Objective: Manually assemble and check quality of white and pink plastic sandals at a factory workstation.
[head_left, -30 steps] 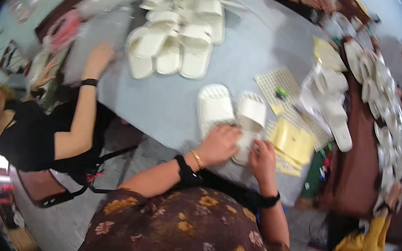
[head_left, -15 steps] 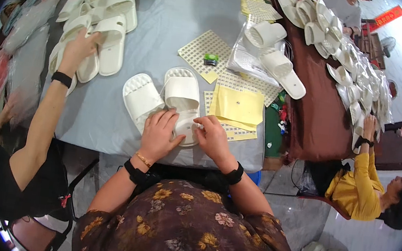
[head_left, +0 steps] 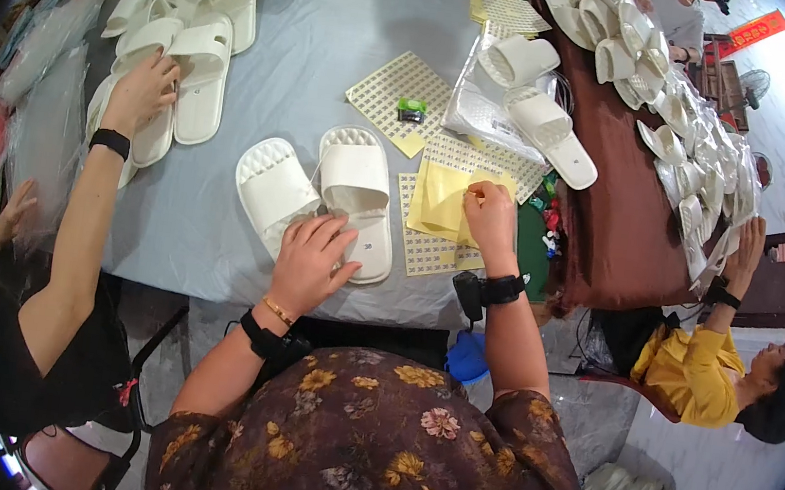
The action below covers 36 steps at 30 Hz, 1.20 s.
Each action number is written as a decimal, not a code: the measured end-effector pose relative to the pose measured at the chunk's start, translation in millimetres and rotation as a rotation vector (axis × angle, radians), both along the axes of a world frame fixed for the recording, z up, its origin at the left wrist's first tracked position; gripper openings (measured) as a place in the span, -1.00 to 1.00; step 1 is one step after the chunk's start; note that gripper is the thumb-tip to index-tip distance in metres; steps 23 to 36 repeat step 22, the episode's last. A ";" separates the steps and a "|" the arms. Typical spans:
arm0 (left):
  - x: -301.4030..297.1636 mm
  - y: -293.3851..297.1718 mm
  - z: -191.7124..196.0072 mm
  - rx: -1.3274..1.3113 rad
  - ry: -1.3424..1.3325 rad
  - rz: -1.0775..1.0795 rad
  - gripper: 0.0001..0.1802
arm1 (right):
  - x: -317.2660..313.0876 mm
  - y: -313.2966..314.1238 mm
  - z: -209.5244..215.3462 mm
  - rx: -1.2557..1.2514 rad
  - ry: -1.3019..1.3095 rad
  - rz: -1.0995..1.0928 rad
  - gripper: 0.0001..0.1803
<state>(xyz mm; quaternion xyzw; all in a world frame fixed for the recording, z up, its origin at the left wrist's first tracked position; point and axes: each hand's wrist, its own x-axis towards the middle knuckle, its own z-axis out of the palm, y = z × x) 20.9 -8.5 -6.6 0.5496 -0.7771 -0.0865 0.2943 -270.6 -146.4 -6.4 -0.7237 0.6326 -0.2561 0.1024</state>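
Cream-white foam makes up the pair of slippers (head_left: 320, 195) lying side by side on the grey counter (head_left: 318, 50), and this pair serves as the landmark. Nearest the person, the left hand (head_left: 310, 259) lies flat on the near end of the pair, fingers spread and pressing down where the two heels meet, not closed around anything. The slippers' long axes run away from that hand, tilted slightly leftward, toes at the far end and heels toward the person, so the left hand is plainly the nearer one to them. Just to the right of the pair, the right hand (head_left: 489, 213) rests on a yellow sheet (head_left: 445, 202), fingers curled together and pinching at its top edge; whether a small sticker is caught between the fingertips cannot be told. That sheet lies over pale dotted sticker sheets (head_left: 431, 250) that touch the right slipper's side. Beyond the pair, another dotted sheet (head_left: 396, 99) carries a small green object (head_left: 412, 108), and further right of it a clear bag (head_left: 487, 110) holds more slippers (head_left: 536, 116). To the left of the pair, well apart, a co-worker's hand (head_left: 140, 92) lies on a heap of white slippers (head_left: 183, 33). Far to the right, a brown cloth (head_left: 611, 223) bears rows of further slippers (head_left: 666, 93), with a person in yellow (head_left: 691, 365) reaching toward them.
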 end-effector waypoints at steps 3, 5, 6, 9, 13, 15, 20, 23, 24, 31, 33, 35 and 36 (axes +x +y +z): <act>0.7 -2.0 0.8 0.044 0.037 -0.005 -0.48 | 2.6 -2.4 -2.6 0.037 0.055 -0.055 -0.90; 0.7 -2.9 2.6 0.038 0.039 0.005 -0.47 | 1.6 -2.1 -1.0 0.024 0.035 -0.036 -0.90; 0.9 -2.7 3.4 0.024 0.042 0.005 -0.46 | 2.4 -1.8 -0.9 0.003 0.015 -0.026 -0.90; 2.3 -1.8 2.6 0.042 0.069 0.000 -0.45 | 24.5 7.2 11.2 0.021 -0.126 0.044 -0.93; 3.2 -1.3 2.0 0.038 0.066 0.009 -0.45 | 82.4 38.9 36.7 0.175 -0.275 0.304 -0.93; 3.0 -1.7 1.8 0.028 0.068 -0.002 -0.45 | 104.3 52.6 33.1 0.165 -0.235 0.393 -0.94; 1.5 -1.8 4.6 0.038 0.061 0.010 -0.45 | 124.5 62.4 21.1 0.112 -0.093 0.439 -0.92; 1.3 -1.1 4.4 0.041 0.060 0.012 -0.44 | 127.4 63.6 18.5 0.126 -0.031 0.421 -0.88; 1.3 -1.1 4.4 0.041 0.060 0.012 -0.44 | 127.4 63.6 18.5 0.126 -0.031 0.421 -0.88; 1.3 -1.1 4.4 0.041 0.060 0.012 -0.44 | 127.4 63.6 18.5 0.126 -0.031 0.421 -0.88; 1.3 -1.1 4.4 0.041 0.060 0.012 -0.44 | 127.4 63.6 18.5 0.126 -0.031 0.421 -0.88; 1.3 -1.1 4.4 0.041 0.060 0.012 -0.44 | 127.4 63.6 18.5 0.126 -0.031 0.421 -0.88; 1.3 -1.1 4.4 0.041 0.060 0.012 -0.44 | 127.4 63.6 18.5 0.126 -0.031 0.421 -0.88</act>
